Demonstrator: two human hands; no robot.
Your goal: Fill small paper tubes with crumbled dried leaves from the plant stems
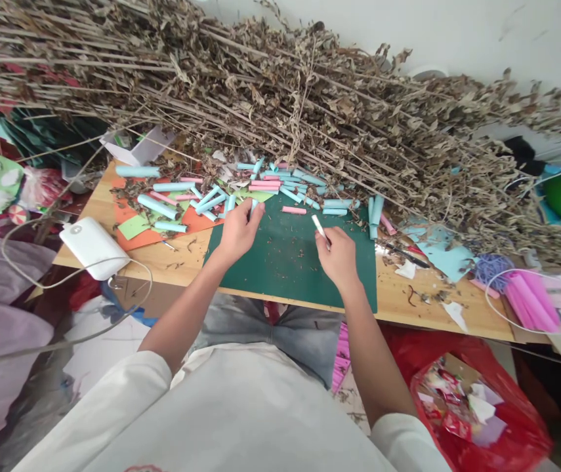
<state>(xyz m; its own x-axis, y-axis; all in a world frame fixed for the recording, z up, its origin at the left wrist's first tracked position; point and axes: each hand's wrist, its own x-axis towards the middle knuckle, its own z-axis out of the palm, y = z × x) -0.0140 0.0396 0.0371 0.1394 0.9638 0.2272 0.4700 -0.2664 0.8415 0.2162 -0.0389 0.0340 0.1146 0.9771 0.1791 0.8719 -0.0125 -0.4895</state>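
Note:
My left hand (239,231) hovers over the left half of the dark green cutting mat (285,262). Its thumb and fingers are closed around a small light blue paper roll (254,204), mostly hidden by the hand. At the mat's right side, my right hand (338,257) grips a slim white stick (317,225) whose end points up and to the left; its exact kind is unclear. Between the hands, toward the back, a short pink paper roll (294,210) lies on the mat. Several blue and pink rolls, among them a long blue roll (157,206), are heaped behind and to the left.
Dried leafy stalks (260,92) cover the back of the table. A white power bank (94,248) with a looping cable sits on the left edge. Purple string (493,271) and pink paper (531,301) lie right; a red rubbish bag (521,419) stands below.

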